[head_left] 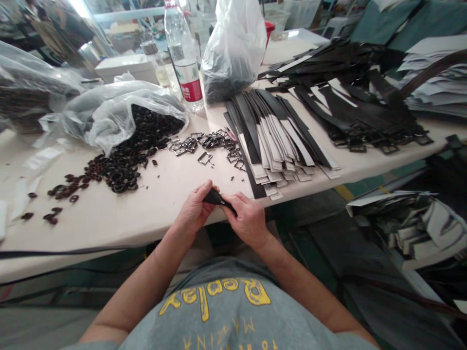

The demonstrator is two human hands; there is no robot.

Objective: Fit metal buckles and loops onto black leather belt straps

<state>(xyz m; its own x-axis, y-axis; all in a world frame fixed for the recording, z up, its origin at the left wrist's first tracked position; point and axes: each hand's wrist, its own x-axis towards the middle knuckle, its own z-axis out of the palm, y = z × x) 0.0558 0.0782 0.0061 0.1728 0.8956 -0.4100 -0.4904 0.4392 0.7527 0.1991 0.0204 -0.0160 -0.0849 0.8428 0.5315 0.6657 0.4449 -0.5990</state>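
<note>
- Your left hand [195, 208] and your right hand [248, 219] are almost touching, just beyond the near edge of the white tabletop [109, 238]
- Between them lies a short black strap [218, 198], its long axis slanting from upper left to lower right, with its narrow tip toward your right hand
- Your left grip is closed: thumb and fingers curl in and pinch the strap's upper part
- Your right grip is pressed together on the lower part, with fingers across the strap near its tip; your hands hide how much of the strap lies inside each grip
- Straight ahead on the tabletop, metal buckles [205, 158] lie scattered, the nearest well beyond your fingers
- To their left, dark oval loops [118, 175] spill from a clear plastic bag [124, 116] toward your left hand
- Ahead and to the right, white-tipped black strips [272, 136] lie fanned in a pile, its near corner closer to your right hand
- Beyond them, buckled black straps [365, 121] lie heaped toward the right edge of the tabletop
- At the far side stand a plastic water bottle [184, 58] and a second plastic bag [233, 48]
</note>
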